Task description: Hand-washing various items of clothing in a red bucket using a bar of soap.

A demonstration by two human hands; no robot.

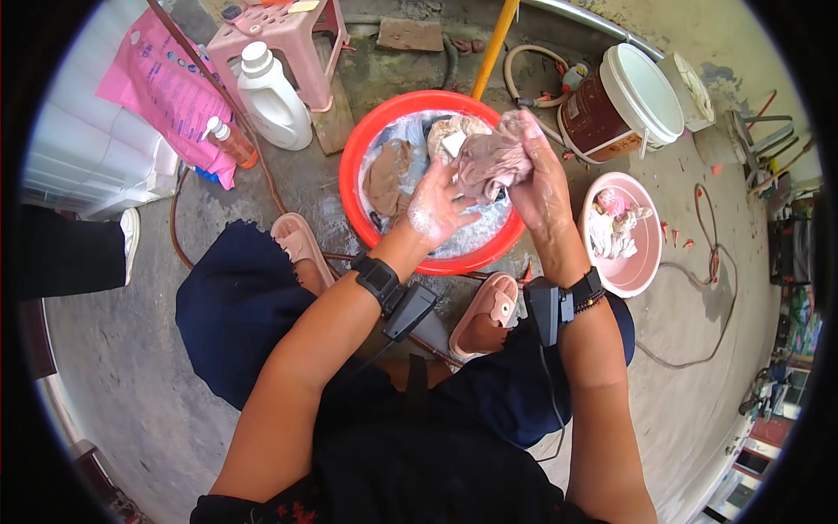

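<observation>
Over a red plastic basin (349,190) of soapy water, my right hand (543,180) grips a wet mauve cloth (494,160), bunched up. Suds cover part of my left hand (435,206), whose fingers are spread at the cloth's lower left edge; whether they touch it is hard to tell. In the basin lie a brown cloth (387,177) and a patterned beige cloth (442,134) with a white block, perhaps soap, (453,143) on it. Other darker cloth is partly under water. A pink basin (628,275) to the right holds small white and pink cloths (612,232).
A pink plastic stool (281,36), a white detergent bottle (272,105), a pump bottle (232,144) and a pink bag (170,92) stand at the upper left. A brown and white bucket (609,108) is upper right. Hoses cross the floor. Another person's shoe (129,245) shows at left.
</observation>
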